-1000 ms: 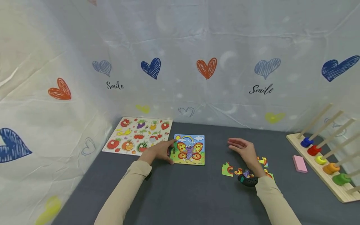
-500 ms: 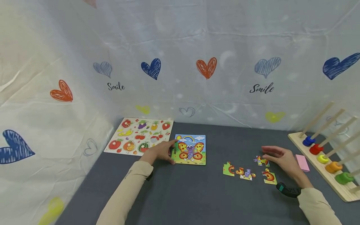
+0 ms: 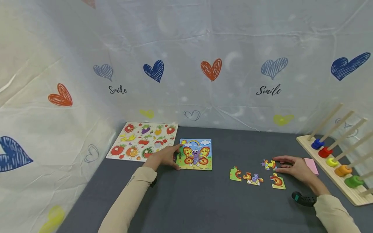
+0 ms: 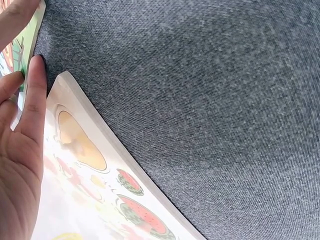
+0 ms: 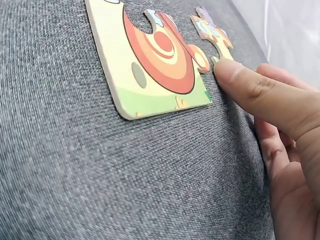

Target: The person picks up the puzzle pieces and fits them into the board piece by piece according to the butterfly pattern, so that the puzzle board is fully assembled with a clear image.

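Head view shows the left hand (image 3: 166,157) resting with relaxed fingers on the left edge of the butterfly puzzle board (image 3: 196,154), beside the fruit puzzle board (image 3: 142,140). Right hand (image 3: 295,166) lies open on the grey bench (image 3: 204,200), its fingertips touching a loose puzzle piece (image 3: 269,164); three other pieces (image 3: 253,178) lie near.
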Demonstrator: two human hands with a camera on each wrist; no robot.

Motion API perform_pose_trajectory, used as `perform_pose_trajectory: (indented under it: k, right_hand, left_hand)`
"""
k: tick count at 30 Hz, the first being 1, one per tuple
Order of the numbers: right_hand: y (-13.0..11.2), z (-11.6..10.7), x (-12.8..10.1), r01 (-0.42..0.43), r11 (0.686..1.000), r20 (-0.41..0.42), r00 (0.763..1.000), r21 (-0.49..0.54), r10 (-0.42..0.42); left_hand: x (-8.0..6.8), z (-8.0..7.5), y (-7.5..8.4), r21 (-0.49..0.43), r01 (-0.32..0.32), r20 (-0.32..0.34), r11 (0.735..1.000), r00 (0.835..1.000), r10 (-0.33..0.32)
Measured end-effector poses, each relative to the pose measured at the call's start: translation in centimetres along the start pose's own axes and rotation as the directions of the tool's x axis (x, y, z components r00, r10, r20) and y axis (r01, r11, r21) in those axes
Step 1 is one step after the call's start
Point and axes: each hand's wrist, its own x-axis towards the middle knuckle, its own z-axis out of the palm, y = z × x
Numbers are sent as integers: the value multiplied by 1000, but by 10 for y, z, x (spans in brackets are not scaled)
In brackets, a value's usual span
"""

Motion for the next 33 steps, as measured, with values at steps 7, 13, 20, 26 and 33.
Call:
perform_pose_trajectory:
  k: [7,13,20,26,33]
  right_hand:
    - [0,1,-1,-21,998,-15,1000,58,22]
    - [-5,5,-3,-85,965,0,996,247,88]
    - [-18,13,6,-119,949,8,992,293,122]
    - [-28,21,18,-44,931,-13,999,363,53]
    - [-36,39,34,-5,911,-33,999,412,20]
  left_hand:
    - [0,1,-1,-1,-6,4,1000,1000,6]
    - [0,1,0,-28,-17,8,999,1000,17]
    - [-1,1,0,-30,-14,6,999,1000,15]
    - [-1,0,2,-35,-7,-4,999,1000,6]
    - [-1,-1,2,-51,-2,-4,999,1000,1]
